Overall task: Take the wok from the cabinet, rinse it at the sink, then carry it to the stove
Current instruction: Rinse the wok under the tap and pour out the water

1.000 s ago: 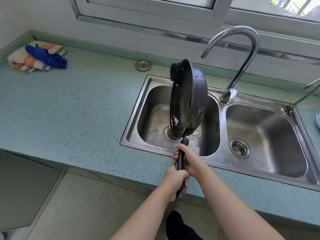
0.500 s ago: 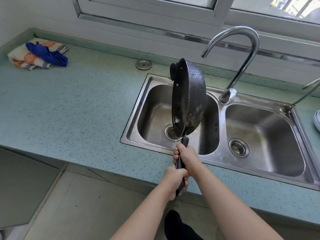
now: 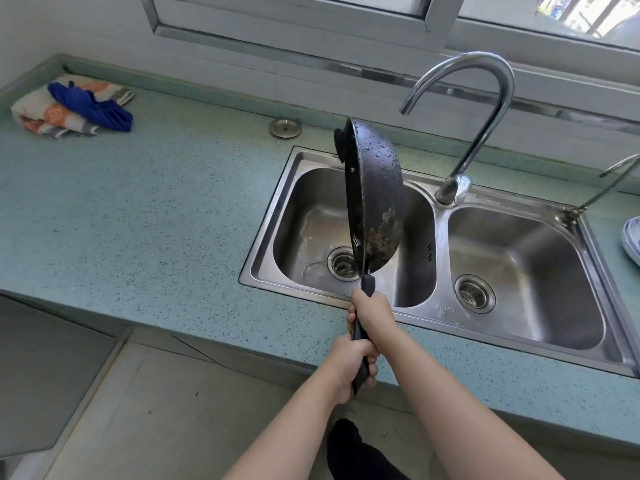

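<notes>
The black wok (image 3: 379, 199) stands on edge above the left basin of the steel double sink (image 3: 294, 161), its wet, worn underside facing right and its hollow facing left. Its long black handle points down toward me. My right hand (image 3: 372, 311) grips the handle just below the pan. My left hand (image 3: 353, 363) grips the handle's lower end. The curved chrome tap (image 3: 485, 109) rises behind the divider, its spout to the right of the wok's top; no water runs from it.
A teal speckled counter (image 3: 138, 220) surrounds the sink. Folded cloths (image 3: 72, 105) lie at the far left, and a metal drain stopper (image 3: 285, 128) sits behind the left basin. A second thin tap (image 3: 609, 185) and a plate's edge (image 3: 632, 240) are at the right. A window frame runs above.
The wok has turned further edge-on, its hollow swinging away from me toward the left. Both hands keep their grip on the handle.
</notes>
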{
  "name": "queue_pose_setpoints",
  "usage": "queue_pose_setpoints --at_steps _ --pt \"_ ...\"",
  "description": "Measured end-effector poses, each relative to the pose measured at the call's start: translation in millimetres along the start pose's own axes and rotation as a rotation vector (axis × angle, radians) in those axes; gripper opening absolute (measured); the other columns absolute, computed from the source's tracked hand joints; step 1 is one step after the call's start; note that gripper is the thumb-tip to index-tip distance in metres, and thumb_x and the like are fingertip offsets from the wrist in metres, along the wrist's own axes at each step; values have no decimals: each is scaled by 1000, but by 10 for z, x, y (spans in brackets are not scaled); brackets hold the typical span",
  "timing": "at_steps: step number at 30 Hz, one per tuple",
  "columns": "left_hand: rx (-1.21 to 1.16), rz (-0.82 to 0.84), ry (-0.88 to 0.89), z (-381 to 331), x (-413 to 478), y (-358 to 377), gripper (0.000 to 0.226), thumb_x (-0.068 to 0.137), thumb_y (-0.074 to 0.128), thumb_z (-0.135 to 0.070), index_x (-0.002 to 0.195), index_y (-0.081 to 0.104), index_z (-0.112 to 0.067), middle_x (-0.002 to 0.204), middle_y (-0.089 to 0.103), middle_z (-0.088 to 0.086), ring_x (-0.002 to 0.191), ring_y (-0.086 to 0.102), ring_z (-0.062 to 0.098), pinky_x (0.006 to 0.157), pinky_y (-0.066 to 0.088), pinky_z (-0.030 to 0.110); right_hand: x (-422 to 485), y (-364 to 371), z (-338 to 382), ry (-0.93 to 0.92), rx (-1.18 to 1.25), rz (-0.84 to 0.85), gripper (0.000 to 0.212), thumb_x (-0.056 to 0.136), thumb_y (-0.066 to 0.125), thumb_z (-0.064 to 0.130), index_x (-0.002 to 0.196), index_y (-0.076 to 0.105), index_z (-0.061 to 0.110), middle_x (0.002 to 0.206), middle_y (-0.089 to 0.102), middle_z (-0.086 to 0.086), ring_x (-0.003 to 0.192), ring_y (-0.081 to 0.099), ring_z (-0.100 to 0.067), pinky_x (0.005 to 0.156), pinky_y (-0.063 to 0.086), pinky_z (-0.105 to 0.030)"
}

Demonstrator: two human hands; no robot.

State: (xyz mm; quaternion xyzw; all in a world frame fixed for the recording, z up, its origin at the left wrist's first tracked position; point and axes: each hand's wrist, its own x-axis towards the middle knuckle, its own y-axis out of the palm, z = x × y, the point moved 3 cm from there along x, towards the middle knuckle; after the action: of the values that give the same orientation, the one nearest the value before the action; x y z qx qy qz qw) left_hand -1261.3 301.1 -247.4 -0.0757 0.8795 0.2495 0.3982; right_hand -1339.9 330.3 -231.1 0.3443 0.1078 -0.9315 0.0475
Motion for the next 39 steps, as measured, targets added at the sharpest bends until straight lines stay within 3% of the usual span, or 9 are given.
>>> queue_pose_setpoints --at_steps 18,23,39 --pt "-35 65 -9 32 -28 37 21 82 40 5 68 42 -11 39 43 -4 32 41 9 36 32 13 35 -47 -20 -37 -130 -50 24 83 39 8 59 40 9 52 43 -4 38 40 -13 39 33 -18" --pt "-72 69 -36 101 -35 20 24 83 39 5 66 41 -12 39 41 -4 30 39 8 36 29 12 49 -9 -88 -82 -199 -51 22 83 41 10 61 41 9 50 44 -5 39 42 -17 44 35 -23" --pt "-67 60 -27 60 -78 -43 25 82 39 5 64 39 -13 36 40 -6 28 37 7 35 28 10 68 65 -102 -118 -177 -49 22 84 41 8 62 40 9 49 42 -5 37 42 -17 42 36 -22"
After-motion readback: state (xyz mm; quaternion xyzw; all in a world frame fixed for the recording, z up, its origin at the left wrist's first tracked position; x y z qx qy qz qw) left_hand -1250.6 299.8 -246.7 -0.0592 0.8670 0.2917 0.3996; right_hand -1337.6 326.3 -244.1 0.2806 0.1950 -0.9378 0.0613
